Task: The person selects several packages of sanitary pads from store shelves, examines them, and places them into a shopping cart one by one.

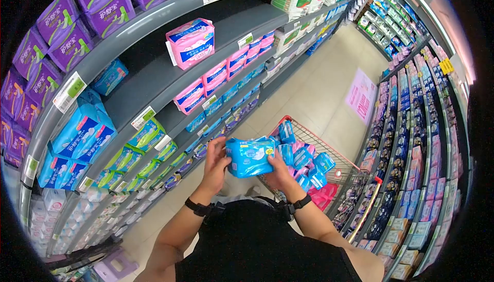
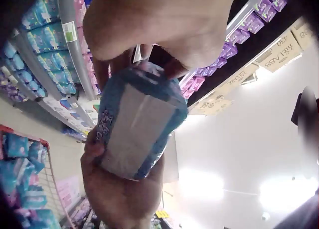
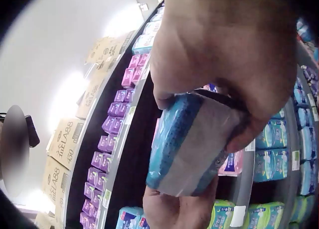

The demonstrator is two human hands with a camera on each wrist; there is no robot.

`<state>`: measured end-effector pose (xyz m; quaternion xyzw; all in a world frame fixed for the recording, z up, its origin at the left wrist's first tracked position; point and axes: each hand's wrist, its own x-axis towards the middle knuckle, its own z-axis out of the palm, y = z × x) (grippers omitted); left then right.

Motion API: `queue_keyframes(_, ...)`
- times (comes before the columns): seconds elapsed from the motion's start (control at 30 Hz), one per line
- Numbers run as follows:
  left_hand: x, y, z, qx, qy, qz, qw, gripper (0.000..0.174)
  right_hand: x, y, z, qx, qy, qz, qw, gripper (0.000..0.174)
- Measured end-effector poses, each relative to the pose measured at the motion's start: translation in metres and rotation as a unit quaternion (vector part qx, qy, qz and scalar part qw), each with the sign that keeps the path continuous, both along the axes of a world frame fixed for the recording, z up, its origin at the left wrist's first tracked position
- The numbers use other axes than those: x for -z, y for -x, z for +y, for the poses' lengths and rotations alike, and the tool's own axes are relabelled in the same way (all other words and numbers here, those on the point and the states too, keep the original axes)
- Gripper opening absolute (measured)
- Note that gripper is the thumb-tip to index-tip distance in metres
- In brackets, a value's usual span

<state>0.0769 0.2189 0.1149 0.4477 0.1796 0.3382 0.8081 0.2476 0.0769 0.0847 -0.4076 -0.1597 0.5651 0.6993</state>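
Note:
A blue plastic-wrapped pack of sanitary pads [image 1: 250,157] is held between both hands at chest height, with a pale panel on one side showing in both wrist views. My left hand [image 1: 215,164] grips its left end, thumb toward the near face and fingers behind. The right hand [image 1: 281,172] holds the other end, thumb along the front edge. In the left wrist view, the left fingers and thumb [image 2: 164,24] close over one end of the pack [image 2: 139,124], while the right hand [image 2: 122,196] supports the opposite end. Part of the fingers is hidden behind the pack.
A red-rimmed shopping cart [image 1: 329,151] with several blue and pink packs stands just right of the hands. Curved shelves [image 1: 231,17] of purple, pink, blue and green packs rise on the left. Another stocked shelf [image 1: 411,169] lines the right side, and a tiled aisle [image 1: 309,84] runs between.

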Motion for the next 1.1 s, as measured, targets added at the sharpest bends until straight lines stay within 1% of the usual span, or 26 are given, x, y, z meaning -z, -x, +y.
queue_keyframes(0.03,0.003,0.000,0.000,-0.028,-0.016,0.032,0.999,0.053,-0.005,-0.004,0.001,0.015,-0.016,-0.012,1.000,0.069)
queue_keyframes(0.07,0.005,0.001,0.000,-0.022,-0.006,0.048,0.999,0.050,-0.009,-0.008,0.002,0.029,-0.032,-0.025,0.999,0.068)
queue_keyframes(0.1,0.005,0.002,-0.001,-0.016,0.002,0.065,0.998,0.048,-0.012,-0.011,0.002,0.025,-0.027,0.009,0.999,0.069)
queue_keyframes(0.13,0.006,0.004,-0.001,-0.011,0.011,0.082,0.997,0.045,-0.015,-0.012,0.002,0.015,-0.041,0.010,0.999,0.068)
queue_keyframes(0.2,0.013,0.005,-0.005,0.003,-0.008,0.086,0.996,0.045,-0.016,-0.012,0.001,-0.003,-0.068,0.012,0.998,0.065)
queue_keyframes(0.23,0.017,0.005,-0.007,0.010,-0.017,0.088,0.996,0.046,-0.010,-0.014,0.001,-0.041,-0.066,-0.022,0.997,0.067)
queue_keyframes(0.27,0.021,0.005,-0.006,0.015,-0.011,0.095,0.995,0.046,-0.009,-0.011,0.001,-0.049,-0.066,-0.061,0.995,0.068)
queue_keyframes(0.33,0.023,0.005,-0.005,0.025,0.002,0.109,0.994,0.047,-0.024,0.004,0.005,-0.065,-0.066,-0.139,0.986,0.068)
queue_keyframes(0.37,0.022,0.006,-0.005,0.034,-0.006,0.103,0.994,0.049,-0.012,0.004,0.005,-0.089,-0.053,-0.144,0.984,0.081)
queue_keyframes(0.43,0.012,0.005,-0.007,0.050,-0.022,0.089,0.995,0.053,-0.007,0.009,0.007,-0.126,-0.054,-0.165,0.977,0.091)
queue_keyframes(0.5,0.010,0.004,-0.010,0.055,-0.076,0.136,0.986,0.056,-0.004,0.011,0.008,-0.151,-0.068,-0.168,0.972,0.101)
queue_keyframes(0.53,0.011,0.006,-0.011,0.057,-0.102,0.160,0.980,0.057,-0.005,0.013,0.009,-0.152,-0.070,-0.142,0.976,0.100)
queue_keyframes(0.57,0.012,0.007,-0.011,0.085,-0.069,0.162,0.981,0.067,-0.009,0.015,0.009,-0.151,-0.071,-0.115,0.979,0.099)
queue_keyframes(0.6,0.019,0.008,-0.010,0.085,-0.076,0.145,0.983,0.069,-0.015,0.016,0.011,-0.150,-0.072,-0.090,0.982,0.098)
queue_keyframes(0.67,0.033,0.009,-0.008,0.086,-0.091,0.112,0.986,0.074,-0.022,0.012,0.013,-0.143,-0.022,-0.113,0.983,0.096)
queue_keyframes(0.7,0.028,0.009,-0.008,0.096,-0.092,0.112,0.985,0.076,-0.023,0.010,0.014,-0.139,0.003,-0.124,0.982,0.096)
queue_keyframes(0.77,0.015,0.010,-0.008,0.115,-0.094,0.112,0.983,0.080,-0.025,0.009,0.014,-0.136,0.000,-0.115,0.984,0.094)
queue_keyframes(0.8,0.008,0.010,-0.009,0.108,-0.101,0.124,0.981,0.081,-0.025,0.009,0.014,-0.136,-0.002,-0.111,0.985,0.093)
queue_keyframes(0.87,-0.003,0.007,-0.011,0.094,-0.116,0.150,0.977,0.082,-0.004,0.005,0.016,-0.128,-0.060,-0.166,0.976,0.090)
queue_keyframes(0.9,-0.004,0.006,-0.011,0.093,-0.115,0.149,0.978,0.081,-0.002,0.005,0.017,-0.124,-0.088,-0.193,0.969,0.089)
queue_keyframes(1.0,-0.006,0.004,-0.012,0.092,-0.113,0.151,0.978,0.080,-0.007,0.006,0.015,-0.121,-0.045,-0.216,0.968,0.101)
queue_keyframes(1.1,-0.005,0.001,-0.013,0.097,-0.104,0.150,0.978,0.079,-0.003,0.004,0.014,-0.110,-0.001,-0.149,0.983,0.092)
